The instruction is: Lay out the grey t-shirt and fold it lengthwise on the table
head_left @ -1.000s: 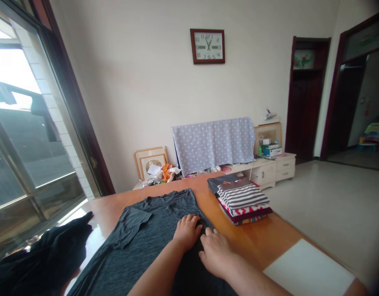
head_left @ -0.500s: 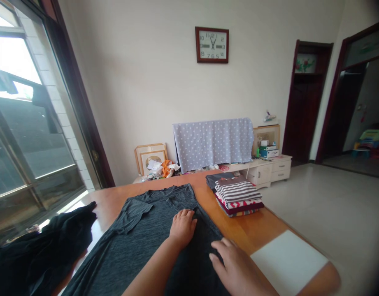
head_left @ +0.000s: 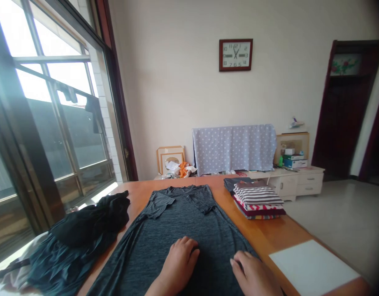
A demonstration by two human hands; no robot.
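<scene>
A dark grey heathered T-shirt (head_left: 164,238) lies spread on the wooden table, its collar at the far end. Both short sleeves are turned inward over the body of the shirt. My left hand (head_left: 181,261) rests on the middle of the fabric, palm down, fingers lightly curved and gripping nothing. Near the shirt's right edge, my right hand (head_left: 252,271) hovers or rests with thumb and fingers apart; whether it touches the cloth I cannot tell. The near hem is out of view.
A folded clothes stack (head_left: 259,199), striped on top, sits at the table's far right. Dark crumpled clothes (head_left: 84,238) are heaped on the left. A white sheet (head_left: 314,267) lies near the right edge of the table (head_left: 140,193). Beyond stands a low cabinet (head_left: 309,181).
My left hand has drawn back from the right sleeve to the shirt's middle. My right hand stays near the right edge. The camera view has turned left, showing more of the window and dark clothes.
</scene>
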